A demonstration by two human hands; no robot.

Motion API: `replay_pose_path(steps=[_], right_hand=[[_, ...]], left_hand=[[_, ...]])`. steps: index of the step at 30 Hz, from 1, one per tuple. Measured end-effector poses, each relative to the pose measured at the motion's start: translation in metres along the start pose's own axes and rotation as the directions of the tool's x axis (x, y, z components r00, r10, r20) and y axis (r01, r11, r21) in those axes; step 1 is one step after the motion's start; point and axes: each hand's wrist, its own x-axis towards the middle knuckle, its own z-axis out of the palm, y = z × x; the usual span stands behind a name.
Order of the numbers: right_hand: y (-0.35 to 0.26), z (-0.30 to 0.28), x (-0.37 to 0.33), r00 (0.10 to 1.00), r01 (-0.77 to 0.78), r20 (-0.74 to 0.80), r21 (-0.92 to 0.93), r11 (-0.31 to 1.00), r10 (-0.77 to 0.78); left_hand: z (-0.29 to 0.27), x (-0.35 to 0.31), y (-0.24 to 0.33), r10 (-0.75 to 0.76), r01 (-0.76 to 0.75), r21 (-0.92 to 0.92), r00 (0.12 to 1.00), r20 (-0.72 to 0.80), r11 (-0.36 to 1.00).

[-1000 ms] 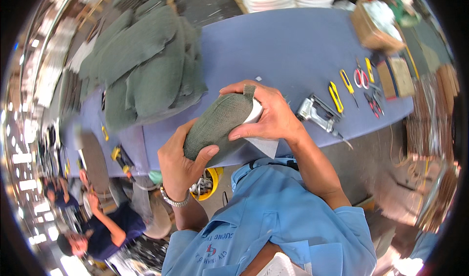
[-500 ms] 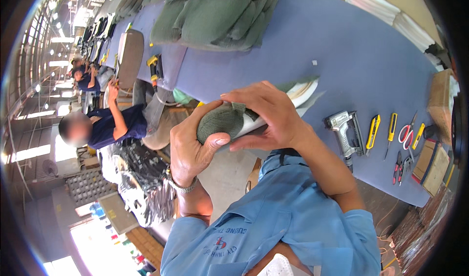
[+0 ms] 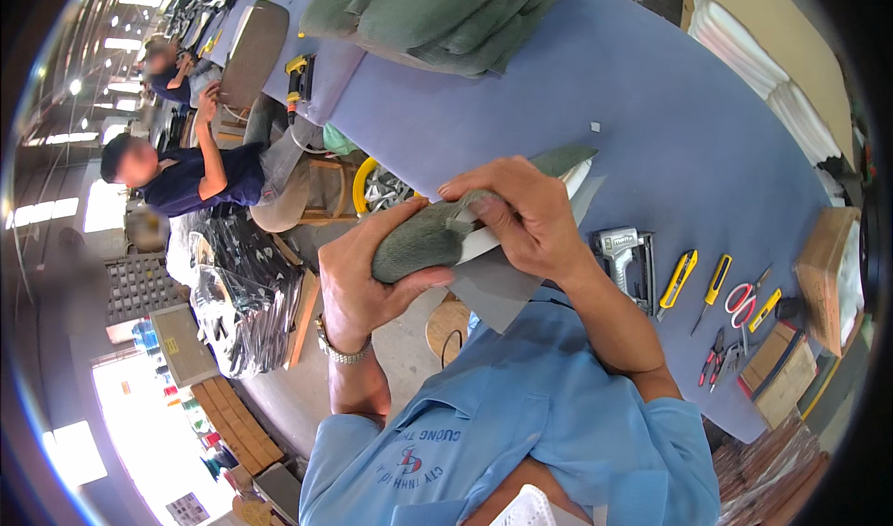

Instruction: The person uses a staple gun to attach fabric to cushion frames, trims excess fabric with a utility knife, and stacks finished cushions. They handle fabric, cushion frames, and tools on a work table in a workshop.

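In front of my body, over the table's near edge, I hold a long pad covered in dark green fabric, with a white inner edge showing. My left hand is closed around its rounded end, thumb on the near side and fingers on the far side. My right hand pinches the bunched fabric edge partway along the pad. Beyond that hand the green and white far end of the pad sticks out. A thin grey sheet hangs below the pad.
On the blue table lie a staple gun, a yellow cutter, a screwdriver, scissors and pliers. Green fabric pieces are stacked at the far side. A cardboard box stands right; a co-worker works left.
My right thumb and fingers have shifted onto the fabric edge, now pinching it. The pad has turned slightly, and the grey sheet now shows below it. My left hand keeps its hold.
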Motion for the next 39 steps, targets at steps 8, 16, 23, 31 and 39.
replay_pose_path(steps=[8,16,23,31,39], right_hand=[[-0.032,-0.062,0.018,0.996,0.053,-0.054,-0.21,0.976,-0.066],[-0.03,-0.094,-0.018,0.85,-0.086,-0.517,-0.328,0.941,-0.102],[-0.074,-0.087,-0.078,0.888,-0.303,-0.45,-0.423,0.854,0.092],[-0.104,-0.097,-0.111,0.829,-0.522,-0.476,-0.472,0.711,0.293],[-0.099,-0.098,-0.124,0.717,-0.599,-0.598,-0.266,0.755,0.359]], left_hand=[[0.038,0.026,0.046,0.157,-0.175,-0.081,0.969,-0.189,0.981],[0.103,0.043,0.049,0.075,-0.091,-0.128,0.989,-0.126,0.988],[0.114,0.015,0.074,0.302,-0.294,-0.14,0.953,0.036,0.945],[0.14,-0.009,0.091,0.441,-0.432,-0.125,0.895,0.062,0.893],[0.148,-0.01,0.105,0.452,-0.443,-0.111,0.889,0.072,0.89]])
